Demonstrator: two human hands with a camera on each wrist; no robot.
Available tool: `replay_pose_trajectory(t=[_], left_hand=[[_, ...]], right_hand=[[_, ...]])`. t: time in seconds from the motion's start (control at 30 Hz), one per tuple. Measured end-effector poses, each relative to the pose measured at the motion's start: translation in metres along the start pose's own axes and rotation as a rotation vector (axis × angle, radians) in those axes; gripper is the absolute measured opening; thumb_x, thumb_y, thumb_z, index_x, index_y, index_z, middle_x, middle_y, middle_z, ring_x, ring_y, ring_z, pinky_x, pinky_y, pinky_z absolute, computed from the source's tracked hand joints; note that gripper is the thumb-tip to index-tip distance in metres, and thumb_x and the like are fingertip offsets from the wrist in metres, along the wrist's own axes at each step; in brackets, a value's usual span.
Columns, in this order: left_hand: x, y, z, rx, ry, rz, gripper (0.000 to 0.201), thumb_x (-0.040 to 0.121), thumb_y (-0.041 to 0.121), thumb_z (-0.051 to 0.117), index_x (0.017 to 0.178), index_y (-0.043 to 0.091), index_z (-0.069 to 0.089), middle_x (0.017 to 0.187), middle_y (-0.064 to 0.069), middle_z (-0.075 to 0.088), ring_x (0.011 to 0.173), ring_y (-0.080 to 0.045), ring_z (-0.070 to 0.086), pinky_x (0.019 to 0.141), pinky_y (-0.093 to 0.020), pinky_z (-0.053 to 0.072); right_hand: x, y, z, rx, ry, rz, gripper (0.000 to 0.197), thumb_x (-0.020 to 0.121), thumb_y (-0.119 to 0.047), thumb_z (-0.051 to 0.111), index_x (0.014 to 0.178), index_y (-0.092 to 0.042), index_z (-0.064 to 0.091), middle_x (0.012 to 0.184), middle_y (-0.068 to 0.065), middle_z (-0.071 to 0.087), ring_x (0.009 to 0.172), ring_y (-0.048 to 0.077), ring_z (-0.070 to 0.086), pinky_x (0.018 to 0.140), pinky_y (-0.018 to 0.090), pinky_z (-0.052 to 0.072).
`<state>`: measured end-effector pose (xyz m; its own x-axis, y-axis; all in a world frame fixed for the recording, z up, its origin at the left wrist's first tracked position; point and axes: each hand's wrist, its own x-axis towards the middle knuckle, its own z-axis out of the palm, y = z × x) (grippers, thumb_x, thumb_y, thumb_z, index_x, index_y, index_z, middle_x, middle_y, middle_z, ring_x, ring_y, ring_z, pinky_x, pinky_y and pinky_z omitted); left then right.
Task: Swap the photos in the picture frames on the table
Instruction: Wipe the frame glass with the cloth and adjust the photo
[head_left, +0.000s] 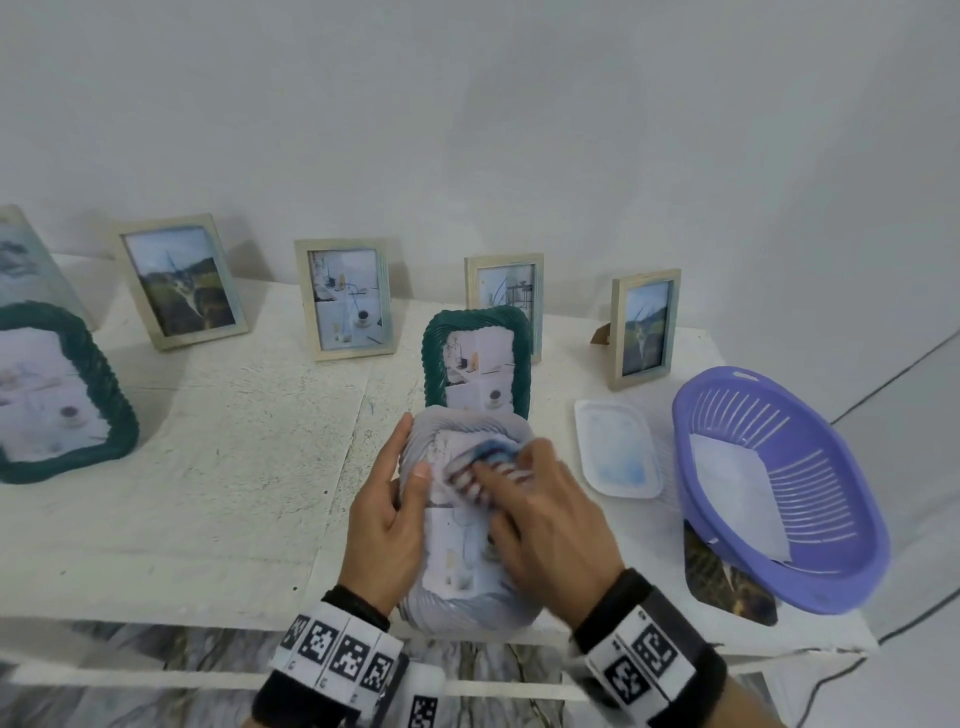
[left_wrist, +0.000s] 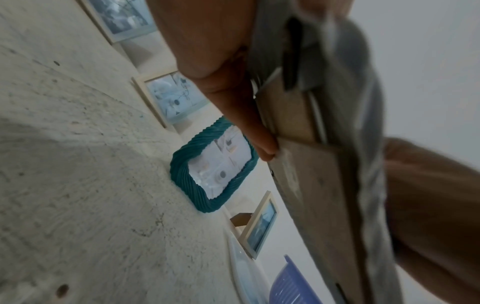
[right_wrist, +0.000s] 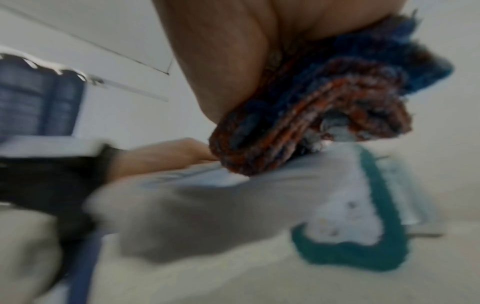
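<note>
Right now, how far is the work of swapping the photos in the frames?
Partly done, it seems. A loose photo lies under the purple basket, and a clear pane lies on the table, so one frame looks opened. In hand: the left hand holds the grey frame, the right hand rubs its glass with a cloth. The six standing frames all hold photos; which remain, I cannot tell.

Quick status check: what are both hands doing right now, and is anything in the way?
Left hand grips grey frame. Right hand presses striped cloth on its glass. Teal frame stands right behind; nothing blocking.
</note>
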<state>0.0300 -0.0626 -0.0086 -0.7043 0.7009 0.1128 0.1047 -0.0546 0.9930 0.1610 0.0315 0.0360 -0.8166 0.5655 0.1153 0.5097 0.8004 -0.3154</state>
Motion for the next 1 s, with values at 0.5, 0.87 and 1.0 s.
replay_pose_trajectory(t=[0.5,0.87,1.0], left_hand=[[0.013,0.006,0.001,-0.024,-0.021,-0.03,0.047,0.101,0.017,0.046,0.145,0.029,0.039,0.13,0.002,0.062,0.112,-0.007,0.063,0.091,-0.024,0.054],[0.02,0.011,0.003,-0.057,-0.043,-0.057,0.044,0.102,0.016,0.044,0.143,0.033,0.041,0.1,-0.005,0.072,0.085,-0.006,0.071,0.067,-0.017,0.054],[0.021,0.007,0.003,-0.029,-0.031,-0.06,0.046,0.101,0.014,0.045,0.144,0.029,0.04,0.099,-0.003,0.074,0.085,-0.005,0.069,0.07,-0.016,0.054]], right_hand=[[-0.01,-0.023,-0.002,0.012,0.007,-0.006,0.031,0.086,-0.025,0.051,0.115,-0.021,0.059,0.107,0.005,0.044,0.079,0.017,0.052,0.057,0.023,0.053],[-0.018,-0.011,-0.012,-0.049,-0.1,-0.191,0.034,0.084,-0.027,0.05,0.115,-0.025,0.064,0.104,0.004,0.048,0.078,0.017,0.051,0.057,0.026,0.051],[-0.004,0.01,-0.021,-0.136,-0.034,-0.032,0.033,0.083,-0.034,0.048,0.107,-0.024,0.067,0.102,0.003,0.05,0.073,0.017,0.051,0.053,0.026,0.048]])
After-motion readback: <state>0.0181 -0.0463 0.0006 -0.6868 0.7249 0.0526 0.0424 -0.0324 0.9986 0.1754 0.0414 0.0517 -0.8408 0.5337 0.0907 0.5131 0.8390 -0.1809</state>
